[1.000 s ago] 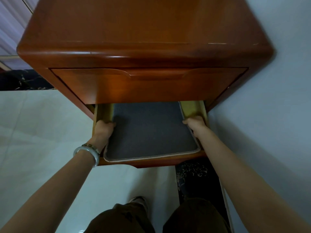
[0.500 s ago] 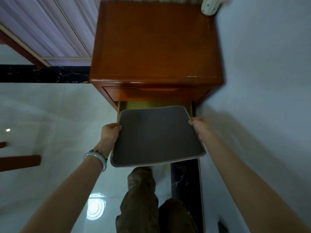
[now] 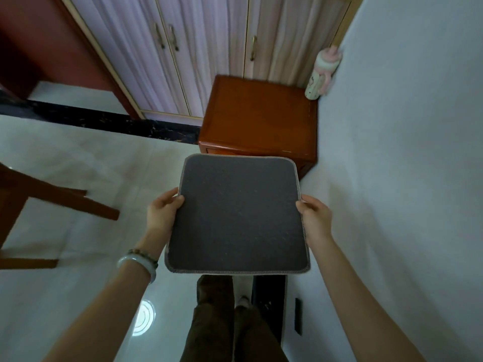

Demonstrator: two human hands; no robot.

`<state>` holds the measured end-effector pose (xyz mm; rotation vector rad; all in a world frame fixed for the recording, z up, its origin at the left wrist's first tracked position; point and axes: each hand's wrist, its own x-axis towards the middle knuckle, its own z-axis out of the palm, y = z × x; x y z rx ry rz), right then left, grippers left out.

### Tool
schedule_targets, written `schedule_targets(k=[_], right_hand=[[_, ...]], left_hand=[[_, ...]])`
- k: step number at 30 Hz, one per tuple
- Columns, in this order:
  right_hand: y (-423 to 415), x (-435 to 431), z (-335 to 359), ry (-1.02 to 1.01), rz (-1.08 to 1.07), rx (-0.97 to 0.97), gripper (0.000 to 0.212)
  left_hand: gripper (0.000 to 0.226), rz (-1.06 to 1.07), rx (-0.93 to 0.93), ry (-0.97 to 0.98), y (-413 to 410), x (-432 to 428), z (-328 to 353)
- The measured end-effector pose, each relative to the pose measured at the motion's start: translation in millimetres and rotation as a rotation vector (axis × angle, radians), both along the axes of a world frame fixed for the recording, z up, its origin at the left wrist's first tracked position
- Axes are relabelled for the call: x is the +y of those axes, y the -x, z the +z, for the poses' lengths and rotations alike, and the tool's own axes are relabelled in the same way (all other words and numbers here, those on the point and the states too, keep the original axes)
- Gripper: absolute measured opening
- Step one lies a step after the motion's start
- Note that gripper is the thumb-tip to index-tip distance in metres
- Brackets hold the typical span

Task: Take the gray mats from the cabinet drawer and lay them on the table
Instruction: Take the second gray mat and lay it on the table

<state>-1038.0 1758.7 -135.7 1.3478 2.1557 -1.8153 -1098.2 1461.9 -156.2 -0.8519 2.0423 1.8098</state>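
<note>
Gray mat (image 3: 237,215) unmarked, left hand (image 3: 162,212) and right hand (image 3: 315,218) gripping its sides

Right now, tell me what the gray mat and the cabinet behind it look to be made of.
Gray mat: seemingly a textile, felt-like or short-pile, matte; its surface takes no shine and a paler overlock stitch runs round the rim. Cabinet: apparently wood, solid or veneer I cannot tell, under a glossy reddish-brown varnish; the top reflects light softly.
</note>
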Motion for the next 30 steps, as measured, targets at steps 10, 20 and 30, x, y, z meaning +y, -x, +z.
schedule_targets(k=[10,20,30], right_hand=[[-47.2,-79.1,94.6,-0.031,0.2,0.21,0.026],[-92.7,-222.2,131.6,0.064,0.428,0.299,0.023],[-123.9,-372.6,145.7,0.107,0.796,0.345,0.028]], left_hand=[[0.021,0.226,0.158,-0.142,-100.8,-93.0,95.0],[0.02,0.458,0.282,-0.104,-216.6,-228.3,155.6],[0.026,0.79,0.367,-0.032,-367.3,-328.2,158.1]])
